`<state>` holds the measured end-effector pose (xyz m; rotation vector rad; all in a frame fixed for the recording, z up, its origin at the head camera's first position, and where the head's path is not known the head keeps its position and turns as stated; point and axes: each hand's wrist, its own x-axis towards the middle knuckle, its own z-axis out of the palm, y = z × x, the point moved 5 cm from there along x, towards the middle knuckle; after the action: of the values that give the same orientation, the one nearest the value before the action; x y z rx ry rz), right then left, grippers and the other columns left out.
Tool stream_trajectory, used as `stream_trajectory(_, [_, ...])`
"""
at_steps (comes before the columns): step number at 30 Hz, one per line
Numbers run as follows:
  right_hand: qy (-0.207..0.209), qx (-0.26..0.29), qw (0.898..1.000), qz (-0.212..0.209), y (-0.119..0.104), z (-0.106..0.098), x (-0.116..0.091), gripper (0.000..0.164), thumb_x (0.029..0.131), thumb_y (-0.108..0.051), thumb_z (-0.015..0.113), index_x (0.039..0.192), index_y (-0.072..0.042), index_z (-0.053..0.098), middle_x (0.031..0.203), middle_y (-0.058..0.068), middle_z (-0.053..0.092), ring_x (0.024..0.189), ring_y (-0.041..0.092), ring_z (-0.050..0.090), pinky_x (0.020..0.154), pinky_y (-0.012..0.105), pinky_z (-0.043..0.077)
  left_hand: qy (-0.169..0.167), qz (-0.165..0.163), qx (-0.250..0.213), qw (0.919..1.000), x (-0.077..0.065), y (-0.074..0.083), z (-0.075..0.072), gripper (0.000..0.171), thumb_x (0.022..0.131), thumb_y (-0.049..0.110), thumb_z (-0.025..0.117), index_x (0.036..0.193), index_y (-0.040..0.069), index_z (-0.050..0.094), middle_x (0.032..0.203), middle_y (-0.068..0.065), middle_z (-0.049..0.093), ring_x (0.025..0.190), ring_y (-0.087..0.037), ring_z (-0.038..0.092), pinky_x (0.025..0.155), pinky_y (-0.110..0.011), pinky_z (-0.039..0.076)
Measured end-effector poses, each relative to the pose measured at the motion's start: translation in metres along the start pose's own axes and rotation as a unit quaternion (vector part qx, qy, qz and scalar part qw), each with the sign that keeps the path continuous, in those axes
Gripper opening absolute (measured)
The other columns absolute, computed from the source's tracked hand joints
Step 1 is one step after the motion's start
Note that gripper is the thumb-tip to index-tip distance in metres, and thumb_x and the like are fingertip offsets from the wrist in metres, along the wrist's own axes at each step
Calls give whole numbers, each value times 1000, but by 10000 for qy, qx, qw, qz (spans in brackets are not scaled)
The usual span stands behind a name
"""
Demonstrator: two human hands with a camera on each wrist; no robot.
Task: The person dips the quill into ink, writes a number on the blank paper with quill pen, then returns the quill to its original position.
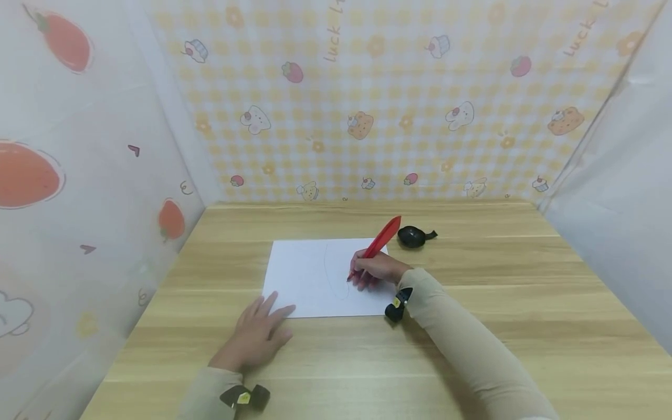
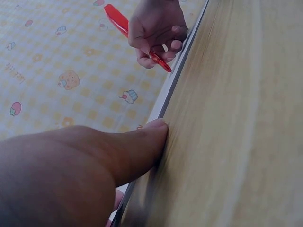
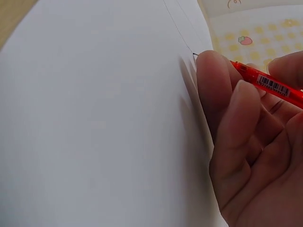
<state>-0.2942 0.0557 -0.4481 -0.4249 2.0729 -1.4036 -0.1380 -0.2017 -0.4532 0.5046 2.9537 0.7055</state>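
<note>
My right hand (image 1: 379, 268) pinches a red feather-topped pen (image 1: 383, 238), its tip low on a white sheet of paper (image 1: 296, 274). In the head view a thin curved line runs down the sheet and bends up near that tip. The right wrist view shows the pen's red barrel (image 3: 272, 85) with a barcode label, and a fine dark line at the tip, partly behind the fingers. With fingers spread, my left hand (image 1: 254, 335) rests at the sheet's lower left corner, fingertips on the paper. Its thumb (image 2: 142, 146) lies by the edge in the left wrist view.
A black rounded object with a short tail (image 1: 412, 237) lies on the wooden table (image 1: 525, 280), just beyond the sheet's upper right corner. Patterned cloth (image 1: 336, 93) hangs behind the table's back edge and along the left side. Each wrist wears a black strap with a small device.
</note>
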Motion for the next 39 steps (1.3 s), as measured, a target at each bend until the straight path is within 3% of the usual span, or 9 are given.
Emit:
stream_trajectory(6, [-7,-31,10000,-2,2,5,2,18,95,-16,49,94,-3,62,84,11,71,65,18,67,53,25,52,-79,-39,-31,10000,-5,2,2,48,98,37,54,141,17,52,155,-25,23,139,-54,14,108,-69,7])
stream_trajectory(11, [278,-24,9995,-152,-3,0,6,18,94,-15,48,91,-4,61,81,10,70,63,18,66,50,25,50,100,65,33,9999,0,2,-1,47,97,36,56,140,17,52,154,-25,24,139,-54,14,107,-70,9])
stream_trajectory(15, [292,32,9994,-204,-4,0,9,17,93,-14,47,89,-4,60,80,10,70,62,17,67,49,25,49,62,46,78,9999,1,0,-1,47,97,36,56,140,16,53,154,-25,25,139,-53,15,107,-71,10])
stream_trajectory(39, [751,179,9970,-35,-3,0,19,20,95,-17,49,90,-4,63,81,10,71,63,19,67,50,25,50,-5,26,45,10000,2,1,0,48,98,39,53,140,17,52,155,-25,24,140,-53,13,108,-70,8])
